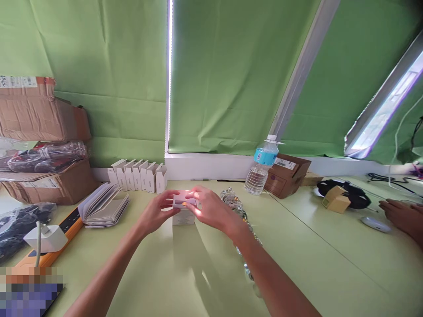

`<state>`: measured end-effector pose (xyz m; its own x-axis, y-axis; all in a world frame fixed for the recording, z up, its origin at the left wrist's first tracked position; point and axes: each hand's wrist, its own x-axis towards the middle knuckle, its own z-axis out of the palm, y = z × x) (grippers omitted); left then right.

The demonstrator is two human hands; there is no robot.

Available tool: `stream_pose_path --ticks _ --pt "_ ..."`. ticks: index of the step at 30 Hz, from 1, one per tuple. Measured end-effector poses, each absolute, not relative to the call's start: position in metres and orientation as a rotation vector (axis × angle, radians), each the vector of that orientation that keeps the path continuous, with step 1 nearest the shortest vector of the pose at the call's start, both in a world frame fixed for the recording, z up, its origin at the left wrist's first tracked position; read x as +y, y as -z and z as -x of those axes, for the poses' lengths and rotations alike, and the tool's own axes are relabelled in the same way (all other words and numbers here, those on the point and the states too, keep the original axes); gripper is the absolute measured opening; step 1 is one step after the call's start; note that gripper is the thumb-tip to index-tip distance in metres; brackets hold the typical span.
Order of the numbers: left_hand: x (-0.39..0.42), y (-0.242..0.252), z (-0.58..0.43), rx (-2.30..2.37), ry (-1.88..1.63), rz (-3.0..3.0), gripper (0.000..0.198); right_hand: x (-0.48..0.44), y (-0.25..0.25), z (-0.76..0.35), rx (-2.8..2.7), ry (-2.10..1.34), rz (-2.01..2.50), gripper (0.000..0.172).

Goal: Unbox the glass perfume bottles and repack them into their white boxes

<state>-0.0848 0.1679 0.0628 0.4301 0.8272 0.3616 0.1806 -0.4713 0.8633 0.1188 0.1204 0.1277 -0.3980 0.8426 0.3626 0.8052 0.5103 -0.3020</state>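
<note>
A small white box [183, 218] stands on the table in front of me, with a pale pinkish top face. My left hand [157, 214] is curled about its upper left side, thumb low in front and fingers behind. From the right, my right hand [211, 209] grips the upper edge, its thumb on the front and its fingers over the top. Whether the top is a separate lid or an inner tray cannot be made out. Just right of my right hand lies a heap of small shiny pieces in clear wrapping [233, 199], trailing towards me, partly behind my forearm.
Several slim white boxes [137, 177] stand in a row at the back. Flat folded cartons [105, 209] and an orange power strip [71, 224] lie left. A water bottle [259, 169] and brown box [287, 175] stand right. Another person's hand [401, 215] rests near a mouse [376, 224].
</note>
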Motion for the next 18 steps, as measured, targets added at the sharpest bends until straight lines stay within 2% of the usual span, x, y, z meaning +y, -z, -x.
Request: stream_pose_path --ticks 3,6,12,18 --pt "0.170 -0.059 0.085 0.875 -1.119 -1.890 0.033 0.123 -0.127 -0.127 -2.230 -0.105 1.386 0.016" --pt "0.171 -0.056 0.085 0.893 -1.152 -1.888 0.030 0.124 -0.125 -0.131 -2.187 -0.185 1.449 0.016" --pt "0.171 -0.057 0.084 0.900 -1.129 -1.881 0.031 0.125 -0.121 -0.129 -2.223 -0.275 1.472 0.028" --pt "0.163 -0.063 0.079 0.878 -1.123 -1.909 0.026 0.128 -0.116 -0.125 -2.301 -0.196 1.394 0.040"
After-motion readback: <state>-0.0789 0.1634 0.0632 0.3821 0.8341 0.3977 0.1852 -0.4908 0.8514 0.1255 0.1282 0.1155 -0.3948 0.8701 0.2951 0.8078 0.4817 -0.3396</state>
